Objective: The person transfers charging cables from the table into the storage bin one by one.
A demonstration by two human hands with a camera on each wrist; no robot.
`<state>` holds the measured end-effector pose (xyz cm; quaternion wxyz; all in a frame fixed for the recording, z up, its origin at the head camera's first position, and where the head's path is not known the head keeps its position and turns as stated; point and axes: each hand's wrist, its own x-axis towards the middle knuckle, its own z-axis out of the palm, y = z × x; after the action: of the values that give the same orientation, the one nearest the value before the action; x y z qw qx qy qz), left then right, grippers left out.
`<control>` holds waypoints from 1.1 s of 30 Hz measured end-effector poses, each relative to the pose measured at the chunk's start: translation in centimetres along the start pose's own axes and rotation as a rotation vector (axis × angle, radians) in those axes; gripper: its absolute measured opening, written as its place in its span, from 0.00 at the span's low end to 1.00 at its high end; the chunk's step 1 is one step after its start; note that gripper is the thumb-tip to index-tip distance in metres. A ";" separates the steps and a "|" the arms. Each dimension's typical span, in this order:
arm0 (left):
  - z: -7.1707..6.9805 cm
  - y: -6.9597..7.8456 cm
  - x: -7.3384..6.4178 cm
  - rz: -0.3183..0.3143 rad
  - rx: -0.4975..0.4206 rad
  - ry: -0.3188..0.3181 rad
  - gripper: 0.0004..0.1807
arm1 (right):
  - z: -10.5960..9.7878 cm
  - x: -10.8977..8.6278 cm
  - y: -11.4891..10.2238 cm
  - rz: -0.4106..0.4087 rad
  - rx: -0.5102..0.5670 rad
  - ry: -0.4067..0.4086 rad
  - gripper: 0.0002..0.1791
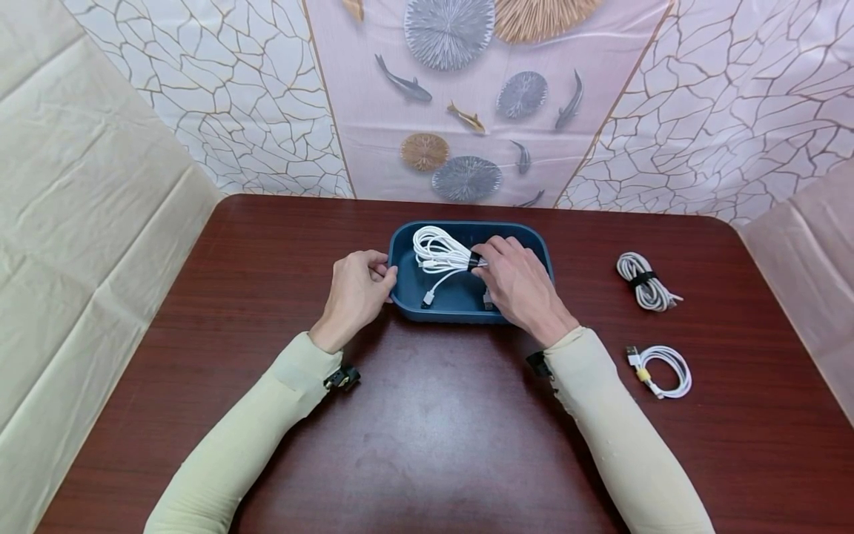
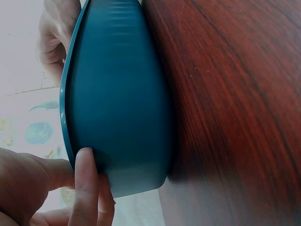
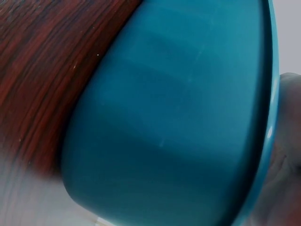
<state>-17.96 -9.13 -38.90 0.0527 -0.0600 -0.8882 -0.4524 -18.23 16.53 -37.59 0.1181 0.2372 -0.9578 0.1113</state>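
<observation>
A dark blue plastic bin [image 1: 460, 317] stands on the table, its outer wall [image 2: 117, 94] filling much of both wrist views. At its left end my left hand [image 1: 356, 293] pinches the rim between thumb and fingers. My right hand [image 1: 519, 285] reaches over the right side and grips a coiled white cable [image 1: 437, 251] by its black strap [image 1: 474, 260]. The coil's loops point left inside the bin, and a loose white plug [image 1: 428, 298] hangs near the bin floor. The right wrist view has only a blurred part of that hand [image 3: 287, 155] behind the rim.
To the right on the table lies a greyish-white cable bundle [image 1: 646, 280] with a black strap. Nearer the front is a small white cable coil [image 1: 663, 372] with a yellow tie. The dark red wooden table [image 1: 427, 430] meets patterned cloth at its back edge.
</observation>
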 end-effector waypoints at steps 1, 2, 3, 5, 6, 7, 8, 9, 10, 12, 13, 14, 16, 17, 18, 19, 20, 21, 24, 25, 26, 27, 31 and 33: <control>0.0 0.0 0.0 -0.001 0.000 -0.001 0.14 | 0.0 0.0 0.0 -0.002 -0.001 -0.001 0.18; 0.0 0.0 0.0 -0.002 -0.001 -0.001 0.14 | 0.0 0.0 0.0 -0.004 -0.003 0.000 0.18; 0.0 0.0 0.0 -0.003 0.000 0.000 0.14 | 0.1 0.0 0.0 -0.006 -0.004 0.001 0.18; 0.0 0.0 0.0 -0.001 0.001 0.000 0.14 | 0.2 0.0 0.1 -0.011 -0.002 0.004 0.18; 0.0 -0.1 0.0 -0.001 0.002 0.000 0.14 | 0.2 0.0 0.1 -0.014 0.000 0.004 0.18; 0.0 -0.1 0.0 0.000 0.002 0.001 0.14 | 0.2 0.0 0.1 -0.016 0.003 0.004 0.18; 0.0 -0.1 0.0 0.001 0.003 0.001 0.14 | 0.3 0.0 0.2 -0.016 0.004 0.003 0.18; 0.0 -0.1 0.0 0.001 0.004 0.000 0.14 | 0.4 0.0 0.2 -0.017 0.007 0.002 0.18; 0.0 -0.1 0.0 0.000 0.002 -0.001 0.14 | 0.4 0.0 0.3 -0.017 0.010 0.000 0.18; 0.0 -0.1 0.0 -0.002 -0.001 -0.004 0.15 | 0.5 0.0 0.3 -0.015 0.012 -0.003 0.18; 0.0 -0.1 0.0 -0.003 0.000 -0.005 0.15 | 0.5 0.0 0.3 -0.012 0.014 -0.006 0.18; 0.1 -0.1 0.0 -0.002 0.000 -0.005 0.15 | 0.5 0.0 0.3 -0.011 0.014 -0.010 0.18; 0.0 -0.1 0.0 -0.001 0.000 -0.004 0.14 | 0.5 0.0 0.2 -0.008 0.016 -0.017 0.18; 0.0 -0.1 0.0 0.000 0.001 -0.002 0.14 | 0.5 0.0 0.2 -0.005 0.017 -0.021 0.18; 0.0 -0.1 0.0 0.001 0.003 0.000 0.14 | 0.5 0.0 0.2 -0.004 0.017 -0.025 0.18; 0.0 -0.1 0.0 0.002 0.003 0.001 0.14 | 0.5 0.0 0.1 -0.003 0.018 -0.030 0.18; 0.0 -0.1 0.0 0.002 0.003 0.002 0.14 | 0.6 0.0 0.2 -0.001 0.018 -0.032 0.18; 0.0 -0.1 0.0 0.001 0.003 0.003 0.14 | 0.6 0.0 0.1 0.000 0.020 -0.035 0.18; 0.0 -0.1 0.0 -0.001 0.007 0.002 0.14 | 0.6 0.0 0.2 0.000 0.029 -0.040 0.18; 0.0 -0.1 0.0 -0.003 0.007 0.000 0.14 | 0.7 0.0 0.2 0.000 0.033 -0.041 0.18; 0.0 -0.1 0.0 -0.004 0.009 0.000 0.14 | 0.7 0.0 0.2 -0.001 0.038 -0.042 0.18; -0.1 -0.1 0.0 -0.006 0.010 -0.002 0.15 | 0.7 0.0 0.2 -0.001 0.042 -0.043 0.18; 0.0 0.0 -0.1 -0.007 0.005 -0.006 0.15 | 0.8 0.0 0.3 -0.007 0.048 -0.045 0.18; 0.0 0.0 0.0 -0.005 0.005 -0.008 0.15 | 0.8 -0.1 0.4 -0.014 0.052 -0.045 0.18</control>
<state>-17.94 -9.15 -38.94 0.0482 -0.0595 -0.8896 -0.4503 -18.49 16.67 -38.47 0.0912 0.2490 -0.9554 0.1298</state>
